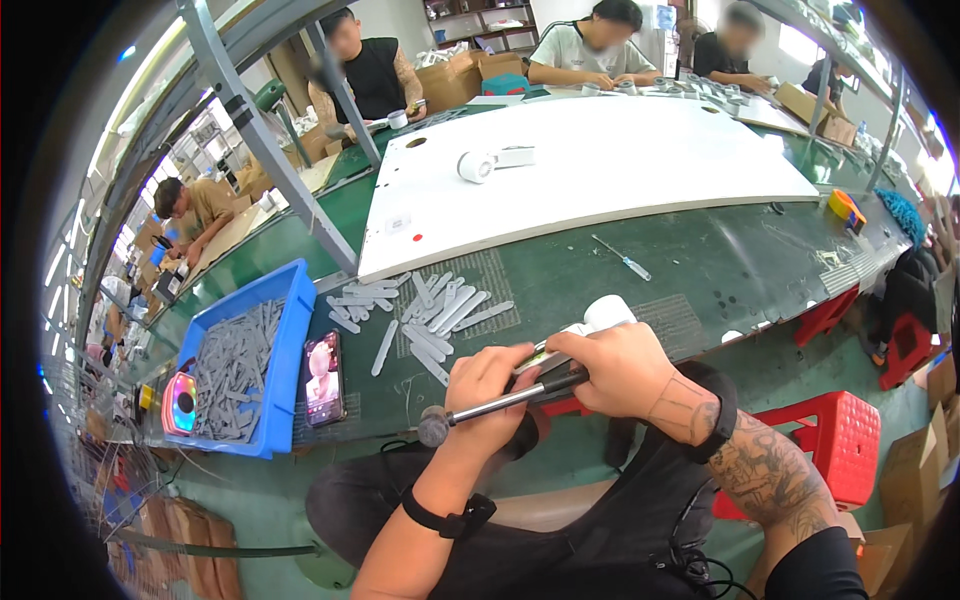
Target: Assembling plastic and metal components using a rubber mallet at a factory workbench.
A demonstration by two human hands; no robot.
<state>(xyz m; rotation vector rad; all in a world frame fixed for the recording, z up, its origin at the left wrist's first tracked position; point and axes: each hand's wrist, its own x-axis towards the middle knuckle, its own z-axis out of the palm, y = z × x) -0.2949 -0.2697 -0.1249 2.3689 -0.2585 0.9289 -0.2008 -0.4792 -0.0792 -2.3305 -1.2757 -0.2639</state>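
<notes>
Left hand (487,383) clenched around white part (600,318); right hand (622,368) grips small hammer (495,405); handle's long axis runs leftward past left fingers (505,368), head beneath left wrist.

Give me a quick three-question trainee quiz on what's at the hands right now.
1. True or false: the left hand and right hand both grip the white part.
2. What lies in the blue bin? A) grey strips B) screws C) tape rolls
3. Which thing lies between the bin and the hands?

Key
1. True; a metal-shafted tool is held there too.
2. A
3. The phone, screen lit.
</notes>
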